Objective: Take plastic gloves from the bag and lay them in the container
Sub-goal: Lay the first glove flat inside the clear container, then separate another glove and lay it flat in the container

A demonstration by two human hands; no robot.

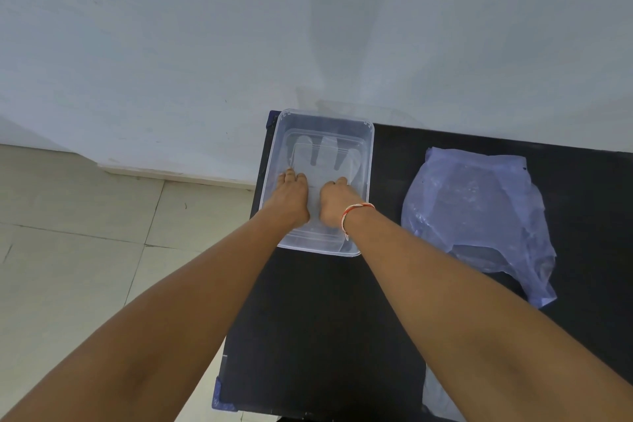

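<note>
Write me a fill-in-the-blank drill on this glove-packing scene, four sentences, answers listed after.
1. Both hands, the left hand and the right hand, are pressed down inside the clear ____.
2. The plastic glove lies flat in the container with its fingers pointing ____ from the person.
3. The crumpled plastic bag lies to the ____ of the container.
4. A red and white thread band is worn on the ____ wrist.

Missing words: container; away; right; right

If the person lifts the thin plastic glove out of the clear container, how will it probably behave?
The plastic glove looks like see-through film lying flat under both hands, so it would probably droop, not hold its shape. It seems very light; a draft might shift it. Its smooth sheen suggests it may cling to the clear container or slip between fingertips.
</note>
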